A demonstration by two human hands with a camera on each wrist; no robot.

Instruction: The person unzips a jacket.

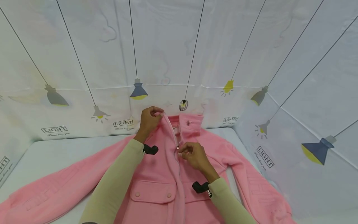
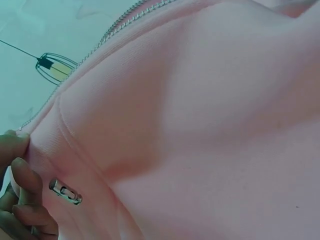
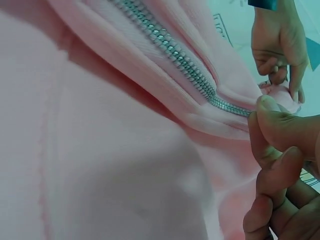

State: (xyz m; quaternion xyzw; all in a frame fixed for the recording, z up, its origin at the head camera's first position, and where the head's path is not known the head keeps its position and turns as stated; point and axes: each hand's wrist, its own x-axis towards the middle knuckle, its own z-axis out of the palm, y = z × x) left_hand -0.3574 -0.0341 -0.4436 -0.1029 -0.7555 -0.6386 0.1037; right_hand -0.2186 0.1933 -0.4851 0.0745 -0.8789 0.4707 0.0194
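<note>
A pink jacket (image 1: 156,168) lies front up, its collar at the far end. At the collar's left front edge, my left hand (image 1: 150,122) pinches the fabric between thumb and fingers. My right hand (image 1: 193,155) pinches the zipper pull at the upper chest, and its fingertips mostly hide the pull. Above the slider (image 1: 177,147) the two zipper edges spread in a narrow V. In the right wrist view, the joined zipper teeth (image 3: 175,55) run up to the pinching fingers. A metal cord fitting (image 2: 66,192) sits on the collar beside my left fingers.
The jacket's sleeves spread out to both sides over a white table (image 1: 64,152). A buttoned flap pocket (image 1: 153,191) lies below the left chest. Behind the table and along the right hangs a white sheet (image 1: 167,46) printed with lamps.
</note>
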